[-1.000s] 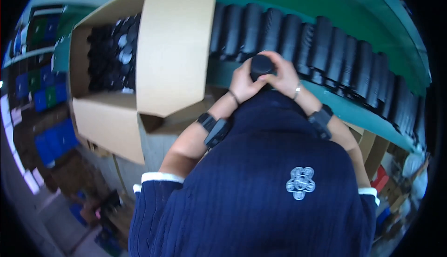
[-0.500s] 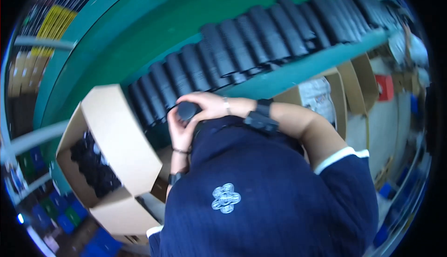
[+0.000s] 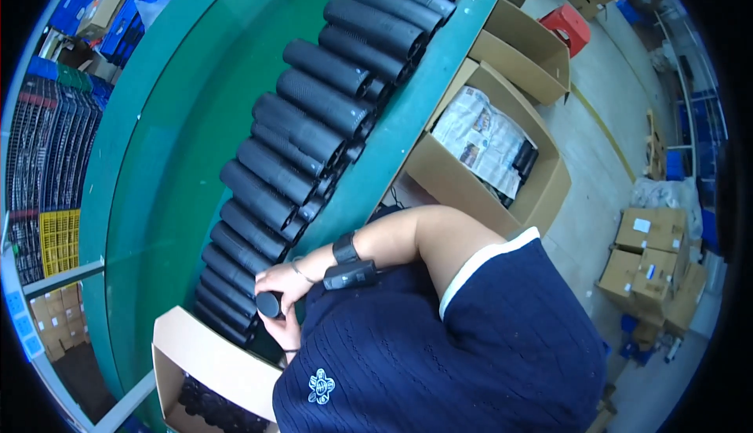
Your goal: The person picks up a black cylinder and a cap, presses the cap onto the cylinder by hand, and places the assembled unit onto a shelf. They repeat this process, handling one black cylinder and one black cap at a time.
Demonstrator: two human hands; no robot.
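Between my hands stands a black tube (image 3: 269,304), its round dark end facing up. My right hand (image 3: 284,282) curls around the far side of that end, thumb and fingers against it. My left hand (image 3: 284,331) grips it from the near side, partly hidden by my right hand and my shirt. The lower part of the tube is out of sight. Just beyond my hands a long row of black textured tubes (image 3: 259,195) lies side by side on a green table (image 3: 188,103), several with smaller black parts at their near ends.
An open carton (image 3: 220,362) of small black parts stands at the lower left. To the right, another open carton (image 3: 447,174) holds newspaper (image 3: 480,131) and black pieces. Farther off are a red stool (image 3: 566,28), stacked cartons (image 3: 647,256) and crates (image 3: 59,241).
My view has turned, so the row of tubes now runs more steeply and the right-hand carton shows more fully. Both hands still hold the black tube upright.
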